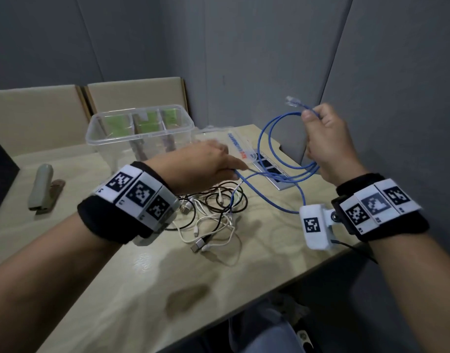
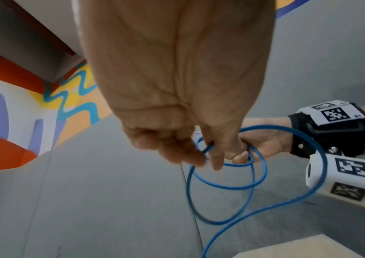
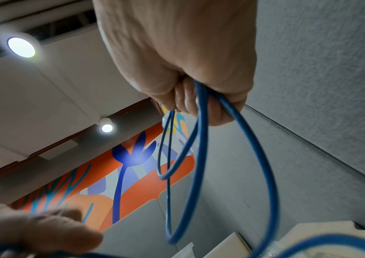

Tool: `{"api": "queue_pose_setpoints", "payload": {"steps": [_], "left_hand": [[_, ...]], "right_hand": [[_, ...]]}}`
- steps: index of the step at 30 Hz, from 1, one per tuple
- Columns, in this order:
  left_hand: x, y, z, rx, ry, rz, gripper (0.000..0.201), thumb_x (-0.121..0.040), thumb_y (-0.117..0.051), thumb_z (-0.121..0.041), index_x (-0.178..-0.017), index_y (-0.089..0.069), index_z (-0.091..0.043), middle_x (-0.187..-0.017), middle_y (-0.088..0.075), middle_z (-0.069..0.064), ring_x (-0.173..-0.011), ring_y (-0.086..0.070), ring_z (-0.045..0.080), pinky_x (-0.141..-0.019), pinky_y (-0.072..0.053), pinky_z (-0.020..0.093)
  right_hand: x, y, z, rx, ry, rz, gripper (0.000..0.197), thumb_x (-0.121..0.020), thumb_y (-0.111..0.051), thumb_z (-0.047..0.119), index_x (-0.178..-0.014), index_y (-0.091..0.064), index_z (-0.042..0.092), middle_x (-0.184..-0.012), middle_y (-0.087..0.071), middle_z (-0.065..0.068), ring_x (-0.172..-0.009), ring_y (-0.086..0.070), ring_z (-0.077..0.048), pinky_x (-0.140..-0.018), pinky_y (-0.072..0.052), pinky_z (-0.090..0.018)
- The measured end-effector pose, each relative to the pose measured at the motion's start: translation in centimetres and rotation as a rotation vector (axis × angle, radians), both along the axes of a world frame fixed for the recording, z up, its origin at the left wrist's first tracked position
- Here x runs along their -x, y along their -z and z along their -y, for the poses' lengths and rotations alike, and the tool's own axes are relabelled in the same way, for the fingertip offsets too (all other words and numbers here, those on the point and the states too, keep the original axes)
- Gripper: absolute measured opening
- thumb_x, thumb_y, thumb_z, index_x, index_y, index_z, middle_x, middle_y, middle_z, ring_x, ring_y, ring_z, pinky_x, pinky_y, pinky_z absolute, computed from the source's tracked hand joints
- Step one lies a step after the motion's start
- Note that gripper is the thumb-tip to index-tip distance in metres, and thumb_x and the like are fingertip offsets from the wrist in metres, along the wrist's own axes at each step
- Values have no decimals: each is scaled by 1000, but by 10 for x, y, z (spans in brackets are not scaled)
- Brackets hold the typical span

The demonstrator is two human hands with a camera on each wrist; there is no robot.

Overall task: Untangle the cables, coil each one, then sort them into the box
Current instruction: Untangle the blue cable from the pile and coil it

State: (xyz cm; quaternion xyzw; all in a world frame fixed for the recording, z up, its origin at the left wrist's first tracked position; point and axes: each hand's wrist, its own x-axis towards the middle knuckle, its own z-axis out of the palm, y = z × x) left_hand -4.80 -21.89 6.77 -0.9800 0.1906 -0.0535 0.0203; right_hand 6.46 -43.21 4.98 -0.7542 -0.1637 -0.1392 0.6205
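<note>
My right hand (image 1: 323, 133) is raised over the table's far right and grips several loops of a blue network cable (image 1: 277, 149), its clear plug (image 1: 292, 101) sticking up past the thumb. In the right wrist view the loops (image 3: 201, 139) hang down from the curled fingers (image 3: 188, 97). My left hand (image 1: 213, 161) pinches the same cable's loose run (image 1: 264, 194) lower down, near the table. The left wrist view shows the left fingers (image 2: 183, 153) against the blue loops (image 2: 232, 174). A tangle of black and white cables (image 1: 213, 215) lies on the table below my left wrist.
A clear plastic box (image 1: 139, 128) with green dividers stands at the back of the table, its lid (image 1: 234, 143) lying to its right. A socket panel (image 1: 274, 171) is set into the table under the cable. A grey stapler (image 1: 42, 187) lies at the left.
</note>
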Motion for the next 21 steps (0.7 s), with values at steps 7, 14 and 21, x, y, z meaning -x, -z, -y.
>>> {"api": "queue_pose_setpoints", "payload": {"steps": [7,14,21], "left_hand": [[-7,-7,6,653,-83,264,27,-80,-67,-41,-90,-76,-18,-70,-67,9,-58,-56,17,-56,-41,24],[-16,-3,15,1004,-284,316,35,-69,-80,-37,-67,-60,-8,-50,-55,-4,-41,-48,7,-40,-40,17],[-19,4,15,1254,-229,123,19,-89,-62,-28,-80,-55,-12,-67,-62,6,-56,-60,15,-60,-53,35]], "right_hand": [[23,3,-9,100,-389,-51,20,-98,-45,27,-79,-48,29,-52,-39,9,-40,-41,-9,-54,-40,-31],[37,-1,-16,26,-491,-185,23,-103,-35,27,-82,-42,19,-54,-36,3,-39,-25,-7,-42,-26,-23],[33,-2,-22,-113,-412,-190,27,-102,-41,22,-75,-39,18,-46,-29,11,-40,-20,-6,-43,-16,-20]]}}
